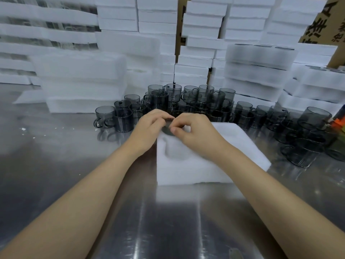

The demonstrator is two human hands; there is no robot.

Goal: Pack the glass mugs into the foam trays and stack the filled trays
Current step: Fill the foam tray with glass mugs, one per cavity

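Observation:
A white foam tray [194, 165] lies on the steel table in front of me. A smoky glass mug [168, 130] sits in the tray's far left pocket, mostly hidden by my hands. My left hand [151, 128] curls over the mug's left side and rim. My right hand [194, 130] pinches the rim from the right with thumb and fingers bent. An empty pocket [175, 152] shows nearer to me in the tray. Several loose grey mugs [186, 103] stand in a crowd just behind the tray.
Filled foam trays [259, 71] are stacked at the back right. Empty foam blocks [82, 79] pile up at the back left. More mugs [306, 135] stand stacked at the right, beside an orange object [338, 124]. Cardboard boxes [321, 25] rise behind.

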